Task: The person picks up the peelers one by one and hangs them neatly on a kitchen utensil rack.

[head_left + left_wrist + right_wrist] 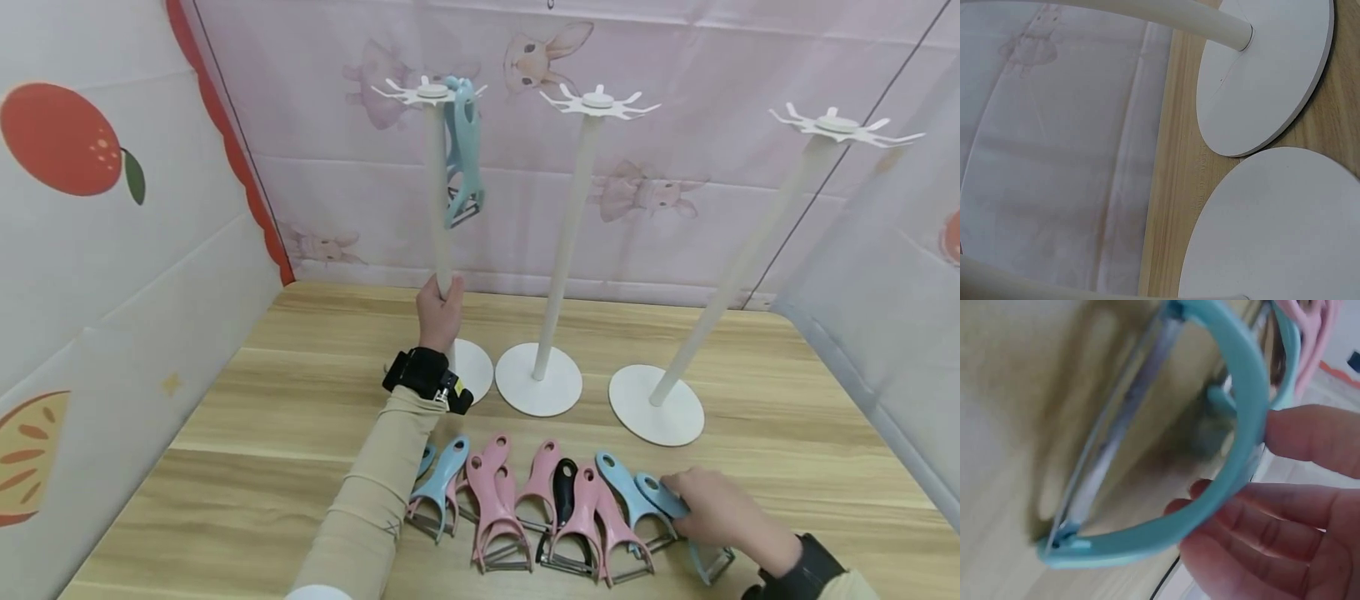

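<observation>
My left hand [440, 315] grips the pole of the left white stand [437, 192], low down above its round base. Blue peelers [468, 150] hang from a hook on the right side of that stand's top. At the right end of a row of peelers, my right hand [720, 512] holds a blue peeler [1250, 381] near the tabletop. The right wrist view shows thumb and fingers pinching its curved frame, with the blade [1116, 425] facing away from the palm. Beside it lie more blue peelers [626, 487], several pink peelers [491, 500] and a black-handled peeler [564, 492].
Two more white stands with hooked tops rise to the right: a middle stand [570, 233] and a right stand [720, 300]. Their round bases rest on the wooden table [247, 433]. A printed cloth [525, 208] hangs behind, with further cloth panels at both sides.
</observation>
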`<act>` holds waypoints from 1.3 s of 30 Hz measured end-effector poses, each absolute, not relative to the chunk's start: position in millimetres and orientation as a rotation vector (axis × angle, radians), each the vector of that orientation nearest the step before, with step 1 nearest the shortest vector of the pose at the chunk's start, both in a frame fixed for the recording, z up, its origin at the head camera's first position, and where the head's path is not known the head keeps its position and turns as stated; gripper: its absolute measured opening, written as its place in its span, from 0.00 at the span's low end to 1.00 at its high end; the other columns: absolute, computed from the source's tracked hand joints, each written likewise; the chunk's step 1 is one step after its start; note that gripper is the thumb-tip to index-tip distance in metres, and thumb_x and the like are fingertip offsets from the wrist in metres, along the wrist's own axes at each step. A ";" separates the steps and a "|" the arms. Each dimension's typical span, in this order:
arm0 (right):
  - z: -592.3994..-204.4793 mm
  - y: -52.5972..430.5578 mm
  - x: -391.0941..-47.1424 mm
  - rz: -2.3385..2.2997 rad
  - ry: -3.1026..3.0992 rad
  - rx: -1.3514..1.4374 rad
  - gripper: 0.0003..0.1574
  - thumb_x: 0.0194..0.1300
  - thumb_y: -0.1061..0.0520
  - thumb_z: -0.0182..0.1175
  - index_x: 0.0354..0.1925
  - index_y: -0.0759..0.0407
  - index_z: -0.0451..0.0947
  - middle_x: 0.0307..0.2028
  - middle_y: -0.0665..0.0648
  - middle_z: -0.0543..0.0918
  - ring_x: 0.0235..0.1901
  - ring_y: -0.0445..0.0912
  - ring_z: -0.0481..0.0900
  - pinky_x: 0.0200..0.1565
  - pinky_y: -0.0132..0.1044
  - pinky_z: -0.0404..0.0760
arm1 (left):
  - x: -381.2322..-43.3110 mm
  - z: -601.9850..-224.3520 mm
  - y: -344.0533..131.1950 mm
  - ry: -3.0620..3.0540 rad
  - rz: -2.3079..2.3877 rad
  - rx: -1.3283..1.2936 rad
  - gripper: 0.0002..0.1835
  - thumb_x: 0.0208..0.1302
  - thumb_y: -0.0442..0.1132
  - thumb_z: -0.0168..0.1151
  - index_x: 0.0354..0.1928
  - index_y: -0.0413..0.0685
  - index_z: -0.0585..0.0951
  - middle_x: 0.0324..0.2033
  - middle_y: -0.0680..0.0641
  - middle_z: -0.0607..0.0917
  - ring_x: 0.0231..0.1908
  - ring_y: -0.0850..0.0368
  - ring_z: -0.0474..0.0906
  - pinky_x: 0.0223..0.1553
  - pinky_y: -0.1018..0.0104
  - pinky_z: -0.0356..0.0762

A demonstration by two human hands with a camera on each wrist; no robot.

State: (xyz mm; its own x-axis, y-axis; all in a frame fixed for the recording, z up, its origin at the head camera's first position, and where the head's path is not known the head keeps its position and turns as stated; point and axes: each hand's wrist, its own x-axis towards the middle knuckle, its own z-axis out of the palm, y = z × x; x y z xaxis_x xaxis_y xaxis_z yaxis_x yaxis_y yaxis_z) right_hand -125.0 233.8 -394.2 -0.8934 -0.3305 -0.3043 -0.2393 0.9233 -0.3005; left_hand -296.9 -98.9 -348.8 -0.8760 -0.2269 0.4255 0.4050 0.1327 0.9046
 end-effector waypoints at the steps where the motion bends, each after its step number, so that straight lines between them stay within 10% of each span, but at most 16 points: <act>1: -393.4 235.3 -126.0 -0.386 2.729 -0.410 0.20 0.42 0.65 0.66 0.39 0.66 0.77 0.20 0.50 0.69 0.19 0.43 0.65 0.21 0.32 0.64 | -300.0 -351.7 -99.3 -1.952 -1.795 -0.167 0.19 0.66 0.35 0.50 0.17 0.47 0.60 0.12 0.54 0.59 0.14 0.63 0.55 0.19 0.69 0.54; 23: -376.5 191.3 -146.2 -0.745 3.422 -1.049 0.33 0.43 0.61 0.66 0.50 0.71 0.72 0.23 0.51 0.76 0.21 0.39 0.74 0.20 0.28 0.72 | -308.8 -361.9 -100.3 -1.916 -1.774 -0.179 0.19 0.66 0.36 0.51 0.17 0.48 0.59 0.12 0.53 0.59 0.14 0.61 0.55 0.19 0.68 0.53; 39: -328.0 130.5 -172.1 -1.353 3.417 -1.478 0.31 0.62 0.47 0.51 0.54 0.70 0.68 0.25 0.58 0.80 0.20 0.45 0.78 0.21 0.37 0.76 | -311.2 -362.3 -100.9 -1.925 -1.768 -0.168 0.19 0.65 0.36 0.51 0.16 0.47 0.60 0.11 0.54 0.59 0.12 0.64 0.56 0.18 0.68 0.54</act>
State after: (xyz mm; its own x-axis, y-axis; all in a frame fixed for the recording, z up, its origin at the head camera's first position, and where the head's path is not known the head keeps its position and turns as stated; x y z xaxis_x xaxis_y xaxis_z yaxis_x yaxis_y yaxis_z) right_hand -172.1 130.5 -328.0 -0.4482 -0.2919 0.8449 -0.7911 0.5696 -0.2229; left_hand -311.2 -100.9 -362.3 -0.8587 -0.2493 0.4478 0.4250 0.1420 0.8940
